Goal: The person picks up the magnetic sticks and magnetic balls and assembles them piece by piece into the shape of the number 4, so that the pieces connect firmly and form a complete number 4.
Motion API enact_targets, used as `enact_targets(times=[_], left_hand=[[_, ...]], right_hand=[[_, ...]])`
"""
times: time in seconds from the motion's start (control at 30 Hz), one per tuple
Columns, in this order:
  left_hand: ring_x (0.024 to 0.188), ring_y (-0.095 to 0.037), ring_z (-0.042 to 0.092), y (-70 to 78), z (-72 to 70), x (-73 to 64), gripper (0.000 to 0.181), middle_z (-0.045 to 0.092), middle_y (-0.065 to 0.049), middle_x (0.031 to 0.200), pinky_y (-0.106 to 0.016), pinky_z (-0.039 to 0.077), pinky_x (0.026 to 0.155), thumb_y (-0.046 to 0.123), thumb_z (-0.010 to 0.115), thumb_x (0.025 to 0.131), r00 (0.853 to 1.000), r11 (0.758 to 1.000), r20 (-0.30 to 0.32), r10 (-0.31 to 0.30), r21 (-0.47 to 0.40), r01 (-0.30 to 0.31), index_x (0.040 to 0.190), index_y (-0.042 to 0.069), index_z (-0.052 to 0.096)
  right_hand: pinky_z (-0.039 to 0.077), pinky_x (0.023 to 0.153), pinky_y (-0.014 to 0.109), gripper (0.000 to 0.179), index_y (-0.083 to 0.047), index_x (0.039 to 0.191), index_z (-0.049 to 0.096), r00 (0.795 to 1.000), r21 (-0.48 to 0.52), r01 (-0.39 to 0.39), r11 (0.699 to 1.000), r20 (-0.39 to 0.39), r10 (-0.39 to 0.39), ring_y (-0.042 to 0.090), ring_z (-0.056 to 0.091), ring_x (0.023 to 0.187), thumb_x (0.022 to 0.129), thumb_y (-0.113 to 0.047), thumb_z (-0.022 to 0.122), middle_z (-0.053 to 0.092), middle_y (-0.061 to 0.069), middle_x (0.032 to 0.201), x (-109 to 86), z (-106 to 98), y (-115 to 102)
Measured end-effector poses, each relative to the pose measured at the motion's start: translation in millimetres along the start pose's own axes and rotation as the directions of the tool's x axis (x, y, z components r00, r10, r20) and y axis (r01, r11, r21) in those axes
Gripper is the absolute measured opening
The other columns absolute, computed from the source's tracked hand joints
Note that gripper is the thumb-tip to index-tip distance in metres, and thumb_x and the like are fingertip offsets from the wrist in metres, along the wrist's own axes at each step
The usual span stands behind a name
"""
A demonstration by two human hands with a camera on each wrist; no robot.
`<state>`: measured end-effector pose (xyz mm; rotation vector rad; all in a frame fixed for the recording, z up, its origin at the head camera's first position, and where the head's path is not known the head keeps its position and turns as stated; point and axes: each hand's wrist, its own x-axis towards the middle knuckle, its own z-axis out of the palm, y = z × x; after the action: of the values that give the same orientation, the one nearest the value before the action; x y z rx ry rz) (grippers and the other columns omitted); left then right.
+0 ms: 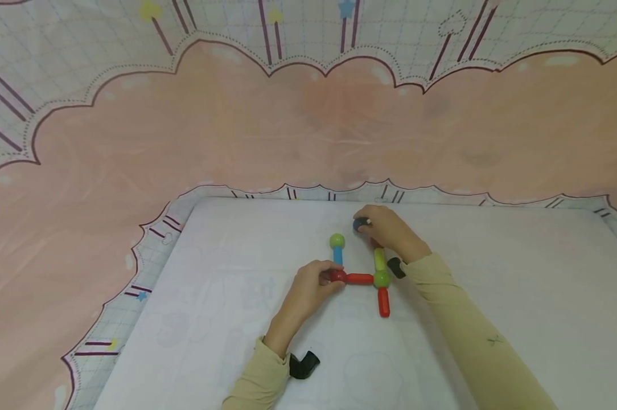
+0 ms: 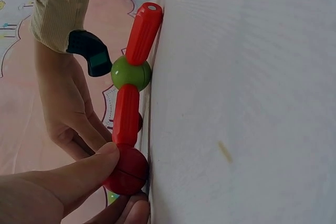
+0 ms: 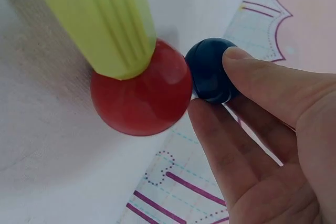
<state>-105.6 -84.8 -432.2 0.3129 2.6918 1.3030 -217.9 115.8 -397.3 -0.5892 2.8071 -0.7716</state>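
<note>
My left hand pinches a red ball between thumb and fingers at one corner of a stick-and-ball figure lying on the white surface. From that ball run a blue stick topped by a green ball and a red stick. The red stick leads to a second green ball, which bears another red stick and a yellow-green stick. Another red ball caps the yellow-green stick. My right hand pinches a dark blue ball beside that red ball; whether they touch I cannot tell.
The white tabletop has a patterned border along its far and left edges. Beyond it lies a pinkish cloth with scalloped drawings. Black bands with small devices, such as this wrist device, sit at both wrists.
</note>
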Motion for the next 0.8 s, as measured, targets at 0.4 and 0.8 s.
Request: enact_targets(times=[0.4,0.8], left_hand=[[0.084,-0.013,0.064,-2.7,0.0,0.5,0.029,0.070,-0.003,0.101,-0.027,0.055,0.078,0.018,0.077,0.087,1.000,1.000,0.003,-0.010,-0.021,0.010,0.114,0.010,0.072],[0.085,-0.014,0.068,-2.3,0.9,2.8,0.029,0.070,-0.006,0.101,-0.028,0.057,0.080,0.014,0.078,0.086,1.000,0.997,0.013,-0.020,-0.069,0.021,0.113,0.007,0.072]], right_hand=[[0.059,0.080,0.035,0.037,-0.004,0.132,0.061,0.998,0.081,-0.064,0.995,0.020,0.063,0.023,0.068,0.085,0.095,-0.009,0.066,0.064,0.014,0.126,-14.7,-4,-2],[0.055,0.094,0.044,0.035,-0.005,0.129,0.063,0.999,0.114,-0.021,0.993,-0.031,0.025,0.029,0.067,0.107,0.094,-0.008,0.067,0.064,0.012,0.128,-34.7,-6,-3]])
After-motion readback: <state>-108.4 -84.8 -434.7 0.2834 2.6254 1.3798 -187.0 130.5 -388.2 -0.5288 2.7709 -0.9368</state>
